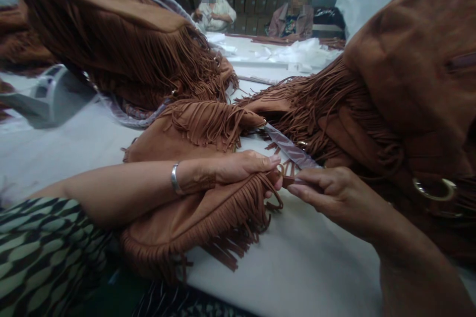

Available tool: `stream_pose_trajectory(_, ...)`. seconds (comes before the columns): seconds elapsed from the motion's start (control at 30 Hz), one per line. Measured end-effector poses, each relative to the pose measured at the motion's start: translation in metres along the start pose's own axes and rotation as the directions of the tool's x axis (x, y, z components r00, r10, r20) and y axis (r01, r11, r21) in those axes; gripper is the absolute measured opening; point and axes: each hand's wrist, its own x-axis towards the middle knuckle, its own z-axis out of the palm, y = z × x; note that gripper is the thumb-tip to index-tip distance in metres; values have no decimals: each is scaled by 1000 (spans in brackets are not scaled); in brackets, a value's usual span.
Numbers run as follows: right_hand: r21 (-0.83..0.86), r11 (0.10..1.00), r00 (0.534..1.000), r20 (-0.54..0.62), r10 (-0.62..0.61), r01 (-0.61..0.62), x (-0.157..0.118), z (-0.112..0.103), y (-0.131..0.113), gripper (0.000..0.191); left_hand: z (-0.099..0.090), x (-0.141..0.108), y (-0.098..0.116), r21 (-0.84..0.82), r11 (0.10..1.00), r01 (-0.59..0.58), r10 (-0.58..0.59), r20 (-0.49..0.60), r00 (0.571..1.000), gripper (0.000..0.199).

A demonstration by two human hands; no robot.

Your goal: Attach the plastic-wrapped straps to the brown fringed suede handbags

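Note:
A brown suede-like bag with long fringe point(186, 223) lies in front of me, its surface folded and uneven. My left hand point(247, 166) is closed on one corner of this bag, beside a small gold-coloured ring point(281, 169). Close by on the right, my right hand point(330, 185) pinches the brown end of a strap at that ring. The strap point(286, 146) is wrapped in clear plastic and runs back to the bag's far corner. Whether the strap end passes through the ring is hard to make out. My fingers partly hide both parts.
More fringed brown bags are piled at the left point(122, 34) and right point(416, 49), close to my arms. A grey plastic object point(55, 96) stands at the left on the pale table point(297, 267). White wrapping material point(301, 52) lies farther back. Two people sit across the table.

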Motion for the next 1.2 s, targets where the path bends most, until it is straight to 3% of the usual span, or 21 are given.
stream_pose_trajectory(0.13, -97, 995, 1000, 19, 14, -12, 2, 2, -5, 31, 0, -2, 5, 342, 934, -103, 115, -14, 993, 48)
stream_pose_trajectory(0.3, -207, 978, 999, 0, 34, -34, 0, 5, -8, 35, 1, -2, 6, 518, 834, -190, 214, 14, 977, 45)
stream_pose_trajectory(0.5, -319, 946, 999, -24, 48, -53, -3, 10, -12, 32, 1, -2, 3, 585, 789, -186, 215, 21, 976, 42)
stream_pose_trajectory(0.67, -312, 948, 998, -18, 68, -70, -3, 10, -15, 32, 4, -3, 5, 622, 765, -166, 206, 7, 978, 39)
stream_pose_trajectory(0.83, -274, 955, 990, 52, 135, -115, -2, 9, -13, 34, 6, -7, 7, 666, 716, -209, 227, 61, 972, 39)
stream_pose_trajectory(1.2, -358, 927, 991, 17, 129, -115, -4, 11, -17, 32, 6, -7, 6, 676, 710, -197, 223, 49, 974, 40)
